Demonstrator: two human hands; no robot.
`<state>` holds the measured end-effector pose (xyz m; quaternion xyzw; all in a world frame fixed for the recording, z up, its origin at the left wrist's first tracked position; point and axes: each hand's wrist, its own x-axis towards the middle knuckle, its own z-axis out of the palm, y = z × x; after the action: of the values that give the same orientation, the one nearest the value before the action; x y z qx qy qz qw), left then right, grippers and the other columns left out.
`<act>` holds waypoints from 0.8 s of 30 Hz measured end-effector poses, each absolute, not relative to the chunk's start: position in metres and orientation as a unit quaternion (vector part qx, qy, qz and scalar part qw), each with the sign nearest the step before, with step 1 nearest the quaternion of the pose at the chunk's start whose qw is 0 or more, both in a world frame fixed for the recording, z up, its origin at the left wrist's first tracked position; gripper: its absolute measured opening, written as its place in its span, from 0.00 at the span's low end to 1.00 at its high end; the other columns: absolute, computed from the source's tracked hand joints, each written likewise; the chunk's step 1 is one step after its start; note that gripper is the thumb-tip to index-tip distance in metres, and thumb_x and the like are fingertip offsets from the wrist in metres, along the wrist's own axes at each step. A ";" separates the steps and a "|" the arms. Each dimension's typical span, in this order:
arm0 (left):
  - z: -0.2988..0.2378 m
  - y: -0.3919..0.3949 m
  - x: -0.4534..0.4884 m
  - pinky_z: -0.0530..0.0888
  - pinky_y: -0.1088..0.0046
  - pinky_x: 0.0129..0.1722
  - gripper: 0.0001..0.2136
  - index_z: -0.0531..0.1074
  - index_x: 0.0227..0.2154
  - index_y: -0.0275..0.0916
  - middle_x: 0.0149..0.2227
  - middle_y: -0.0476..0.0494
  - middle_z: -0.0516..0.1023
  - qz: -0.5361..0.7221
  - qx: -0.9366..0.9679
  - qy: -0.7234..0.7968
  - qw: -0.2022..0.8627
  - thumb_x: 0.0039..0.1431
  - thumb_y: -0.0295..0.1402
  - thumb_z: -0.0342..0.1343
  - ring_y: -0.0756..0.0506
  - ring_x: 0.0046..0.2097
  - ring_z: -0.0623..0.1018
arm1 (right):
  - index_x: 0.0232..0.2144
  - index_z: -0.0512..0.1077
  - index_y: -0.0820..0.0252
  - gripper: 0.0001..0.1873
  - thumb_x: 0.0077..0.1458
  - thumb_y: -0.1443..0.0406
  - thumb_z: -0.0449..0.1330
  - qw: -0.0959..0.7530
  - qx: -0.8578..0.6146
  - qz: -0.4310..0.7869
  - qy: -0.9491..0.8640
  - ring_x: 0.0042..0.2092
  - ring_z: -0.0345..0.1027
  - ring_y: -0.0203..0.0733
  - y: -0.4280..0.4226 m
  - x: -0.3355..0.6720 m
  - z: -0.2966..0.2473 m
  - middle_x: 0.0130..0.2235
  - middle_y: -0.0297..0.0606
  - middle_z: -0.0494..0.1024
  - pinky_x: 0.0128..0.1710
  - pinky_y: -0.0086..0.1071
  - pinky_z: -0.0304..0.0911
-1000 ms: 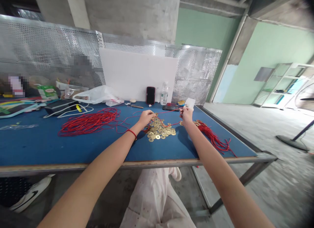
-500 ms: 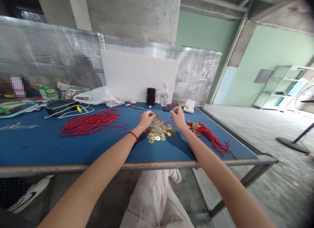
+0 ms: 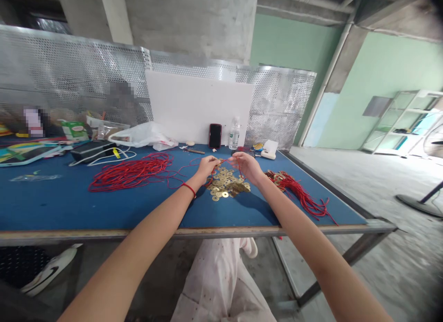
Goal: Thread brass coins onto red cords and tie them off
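Observation:
My left hand (image 3: 208, 167) and my right hand (image 3: 245, 167) sit close together above a loose pile of brass coins with square holes (image 3: 226, 186). Both hands pinch a thin red cord (image 3: 228, 161), which runs between them and dips toward the coins. My fingers hide whatever is at the pinch points. A large tangle of red cord (image 3: 131, 173) lies left of my left hand. To the right of my right hand lies a bunch of red cords (image 3: 297, 195) with brass coins strung on them.
The blue-topped table (image 3: 69, 211) has a metal front edge. Along its back stand a black phone (image 3: 215, 136), a plastic water bottle (image 3: 234, 134), a white plastic bag (image 3: 141, 135) and a white board (image 3: 197, 105). Perforated metal panels (image 3: 277, 105) rise behind them.
My right hand has moved left, closer to my left hand, and both now hold the red cord between them. The head view has shifted slightly.

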<state>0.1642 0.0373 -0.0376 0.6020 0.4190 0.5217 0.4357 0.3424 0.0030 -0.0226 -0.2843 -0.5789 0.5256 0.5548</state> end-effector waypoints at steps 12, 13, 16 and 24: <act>-0.037 0.036 0.162 0.65 0.75 0.25 0.08 0.68 0.23 0.36 0.26 0.47 0.72 0.530 0.584 0.421 0.448 0.42 0.34 0.59 0.50 0.27 0.69 | 0.36 0.64 0.56 0.15 0.43 0.74 0.55 0.786 -0.311 0.445 -0.298 0.50 0.68 0.35 0.028 0.380 -0.021 0.55 0.37 0.69 0.40 0.27 0.67; -0.038 0.037 0.162 0.65 0.75 0.25 0.07 0.67 0.22 0.36 0.26 0.47 0.72 0.531 0.590 0.425 0.436 0.42 0.34 0.59 0.50 0.27 0.68 | 0.36 0.64 0.57 0.15 0.43 0.74 0.55 0.787 -0.316 0.437 -0.300 0.50 0.68 0.35 0.028 0.379 -0.021 0.55 0.37 0.70 0.39 0.26 0.67; -0.041 0.041 0.162 0.64 0.74 0.26 0.06 0.66 0.21 0.37 0.23 0.48 0.70 0.524 0.633 0.444 0.357 0.45 0.33 0.56 0.50 0.26 0.68 | 0.34 0.67 0.59 0.10 0.45 0.71 0.57 0.778 -0.353 0.410 -0.321 0.44 0.70 0.35 0.024 0.375 -0.023 0.47 0.40 0.76 0.34 0.25 0.66; -0.044 0.032 0.164 0.63 0.72 0.31 0.04 0.68 0.24 0.39 0.26 0.46 0.74 0.420 0.771 0.469 0.088 0.52 0.32 0.52 0.47 0.29 0.70 | 0.32 0.76 0.64 0.15 0.46 0.58 0.61 0.626 -0.425 0.337 -0.560 0.23 0.57 0.29 0.011 0.354 -0.029 0.25 0.32 0.72 0.21 0.24 0.51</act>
<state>0.1642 0.0325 -0.0441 0.7714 0.4695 0.4205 0.0883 0.3545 0.0115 -0.0289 -0.4252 -0.5603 0.3368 0.6259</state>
